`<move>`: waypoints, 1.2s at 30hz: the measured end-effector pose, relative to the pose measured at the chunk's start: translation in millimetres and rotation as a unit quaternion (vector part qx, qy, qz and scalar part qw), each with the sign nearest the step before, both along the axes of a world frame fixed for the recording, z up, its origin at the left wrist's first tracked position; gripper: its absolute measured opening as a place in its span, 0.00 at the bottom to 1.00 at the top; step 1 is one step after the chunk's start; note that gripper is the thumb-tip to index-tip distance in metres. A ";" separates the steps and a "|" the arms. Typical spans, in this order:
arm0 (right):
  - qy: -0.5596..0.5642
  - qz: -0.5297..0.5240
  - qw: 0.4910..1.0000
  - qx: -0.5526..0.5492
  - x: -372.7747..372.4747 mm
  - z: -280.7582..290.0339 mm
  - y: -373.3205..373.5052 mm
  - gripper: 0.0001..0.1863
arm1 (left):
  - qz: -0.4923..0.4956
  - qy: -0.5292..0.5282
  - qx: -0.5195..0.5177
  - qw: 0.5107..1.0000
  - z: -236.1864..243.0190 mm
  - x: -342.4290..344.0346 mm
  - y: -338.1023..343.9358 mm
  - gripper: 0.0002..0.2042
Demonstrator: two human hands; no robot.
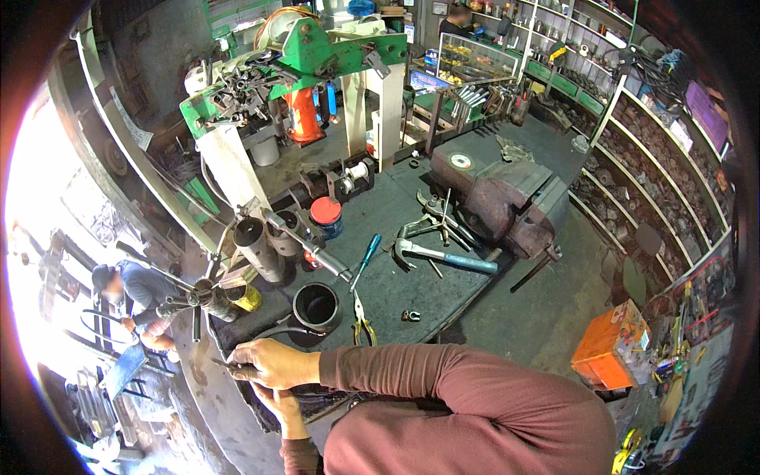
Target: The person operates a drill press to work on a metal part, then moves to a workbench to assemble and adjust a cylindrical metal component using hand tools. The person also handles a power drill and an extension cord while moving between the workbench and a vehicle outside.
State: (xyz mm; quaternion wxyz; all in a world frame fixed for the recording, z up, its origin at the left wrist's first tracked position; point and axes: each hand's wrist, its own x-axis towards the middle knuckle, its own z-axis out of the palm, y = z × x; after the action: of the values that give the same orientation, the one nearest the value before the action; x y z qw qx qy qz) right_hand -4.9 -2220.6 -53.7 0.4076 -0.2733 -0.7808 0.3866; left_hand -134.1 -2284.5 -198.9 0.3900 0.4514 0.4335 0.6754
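My right hand (271, 362) reaches across to the workbench's near left corner, its fingers closed round a dark metal piece (231, 366) that is too small to name. My left hand (279, 409) is just below it, fingers curled at the same piece and partly hidden. Beside them stands an open metal cylinder (317, 307) with a hose near its base. Pliers with yellow handles (363, 323), a blue screwdriver (369, 252), a claw hammer (451, 260) and a small metal fitting (411, 315) lie on the dark workbench (412, 293).
A large vise (507, 206) is bolted at the back right. Metal cylinders (255, 249) and a red-lidded container (325, 218) line the left. A green press (317, 47) stands behind. An orange box (599, 348) sits at lower right. One person (146, 293) crouches at left, another (455, 28) is behind.
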 end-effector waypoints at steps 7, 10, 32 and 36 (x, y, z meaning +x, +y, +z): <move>-0.073 -0.072 0.994 0.021 1.0 0.0 -1.0 0.18 | -0.016 0.005 -0.001 1.000 10.4 3.8 -0.4 0.37; -0.092 -0.090 0.992 0.007 3.1 5.1 4.3 0.16 | -0.008 0.028 -0.003 1.000 -3.1 -3.3 3.8 0.38; -0.119 -0.034 0.990 0.063 5.7 -6.9 4.4 0.11 | -0.057 0.008 0.008 0.998 -2.3 -7.1 -0.4 0.46; -0.097 -0.019 0.995 0.017 13.9 -9.3 10.8 0.13 | -0.051 0.015 -0.053 0.997 32.1 -5.5 -6.3 0.39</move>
State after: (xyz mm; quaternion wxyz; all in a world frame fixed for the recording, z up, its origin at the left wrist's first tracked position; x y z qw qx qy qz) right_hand 9.0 -2209.8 -63.0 0.3420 -0.3173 -0.8176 0.3374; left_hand -139.6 -2290.9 -166.8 0.4401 0.4621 0.4509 0.6240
